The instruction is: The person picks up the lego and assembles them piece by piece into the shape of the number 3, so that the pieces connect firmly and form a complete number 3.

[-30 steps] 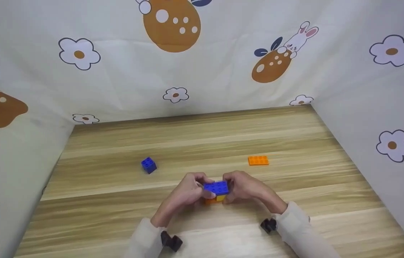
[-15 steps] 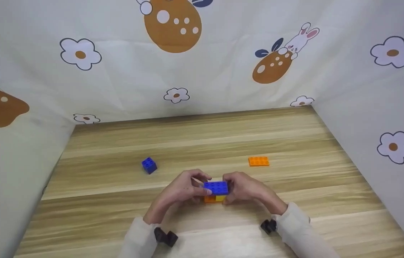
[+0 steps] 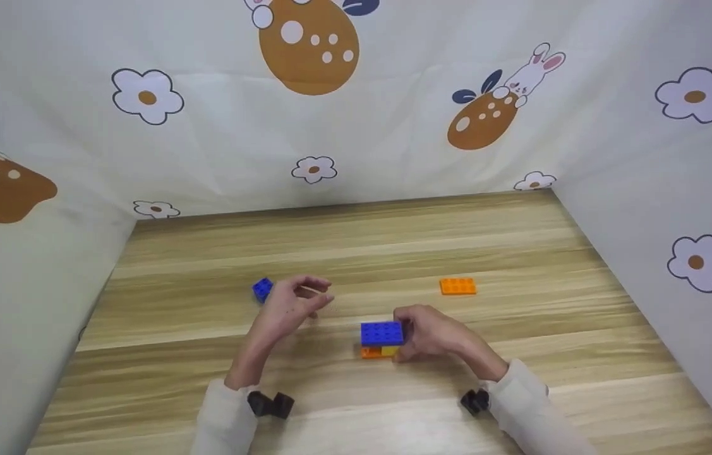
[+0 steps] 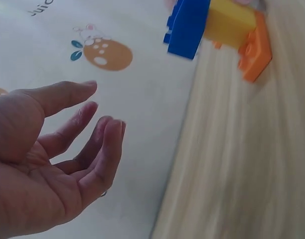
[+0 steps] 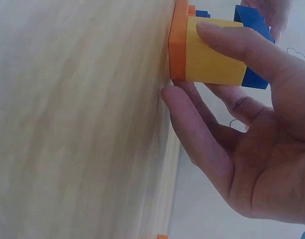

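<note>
While right hand [image 3: 429,330] is pinching yellow block [image 5: 215,57]: we're risking overhanging blue plate [image 3: 382,333] tipping.
Left hand [image 3: 286,308]: loose, empty, risking bumping blue cube [image 3: 261,289].

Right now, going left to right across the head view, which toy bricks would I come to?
Small blue brick, partly hidden by the left hand → blue, yellow and orange brick stack, held by the right hand → loose flat orange brick.

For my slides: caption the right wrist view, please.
Right hand grips a yellow block between an orange plate and a blue plate.
</note>
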Motion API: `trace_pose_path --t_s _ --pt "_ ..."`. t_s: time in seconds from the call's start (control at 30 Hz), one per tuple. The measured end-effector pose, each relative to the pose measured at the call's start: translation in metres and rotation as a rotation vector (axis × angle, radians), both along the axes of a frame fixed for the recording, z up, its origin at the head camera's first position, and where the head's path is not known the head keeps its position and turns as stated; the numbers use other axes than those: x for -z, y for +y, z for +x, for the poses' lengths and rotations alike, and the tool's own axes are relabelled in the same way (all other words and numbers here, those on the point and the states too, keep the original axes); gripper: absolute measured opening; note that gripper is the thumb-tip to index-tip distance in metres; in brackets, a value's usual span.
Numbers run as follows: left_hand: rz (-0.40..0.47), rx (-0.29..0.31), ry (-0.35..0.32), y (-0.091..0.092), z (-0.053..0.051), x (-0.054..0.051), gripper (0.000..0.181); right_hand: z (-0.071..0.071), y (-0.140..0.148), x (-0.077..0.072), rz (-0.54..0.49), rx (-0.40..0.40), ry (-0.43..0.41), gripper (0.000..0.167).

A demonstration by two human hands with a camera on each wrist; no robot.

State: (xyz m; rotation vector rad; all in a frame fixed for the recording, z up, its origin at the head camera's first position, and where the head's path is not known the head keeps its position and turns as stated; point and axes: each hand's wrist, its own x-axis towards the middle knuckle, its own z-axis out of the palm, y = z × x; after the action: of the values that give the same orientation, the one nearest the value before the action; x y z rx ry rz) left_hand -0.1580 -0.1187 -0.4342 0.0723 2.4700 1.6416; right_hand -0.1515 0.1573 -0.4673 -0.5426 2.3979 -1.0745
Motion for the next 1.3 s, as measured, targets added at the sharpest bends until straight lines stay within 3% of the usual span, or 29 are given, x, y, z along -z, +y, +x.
trace_pose_path --t_s 0.17,0.37,0.57,0.77,0.9,1.17,1.3 --pt "0.009 -0.068 0.091 -0.016 -0.006 -0.003 0.028 0.000 0.001 0.001 -0.001 0.018 -0.009 0.035" --pt "0.023 -0.159 0.193 -0.039 -0.012 0.000 0.026 0.001 0.002 0.001 0.003 0.013 -0.005 0.034" --pt "0.060 -0.245 0.203 -0.055 -0.020 0.010 0.027 0.002 0.002 0.001 -0.012 0.006 0.004 0.034" --pt "0.062 -0.297 0.139 -0.073 -0.027 0.020 0.036 0.001 0.001 0.001 -0.026 0.008 0.001 0.033" --pt "0.028 -0.298 0.078 -0.087 -0.029 0.027 0.045 0.001 0.000 0.001 -0.021 -0.001 0.010 0.033" --pt "0.044 -0.227 -0.051 -0.105 -0.028 0.037 0.057 0.000 0.000 0.000 0.001 0.000 0.018 0.034" --pt "0.035 -0.173 -0.079 -0.108 -0.028 0.044 0.061 0.000 -0.001 0.001 0.007 0.000 0.016 0.035"
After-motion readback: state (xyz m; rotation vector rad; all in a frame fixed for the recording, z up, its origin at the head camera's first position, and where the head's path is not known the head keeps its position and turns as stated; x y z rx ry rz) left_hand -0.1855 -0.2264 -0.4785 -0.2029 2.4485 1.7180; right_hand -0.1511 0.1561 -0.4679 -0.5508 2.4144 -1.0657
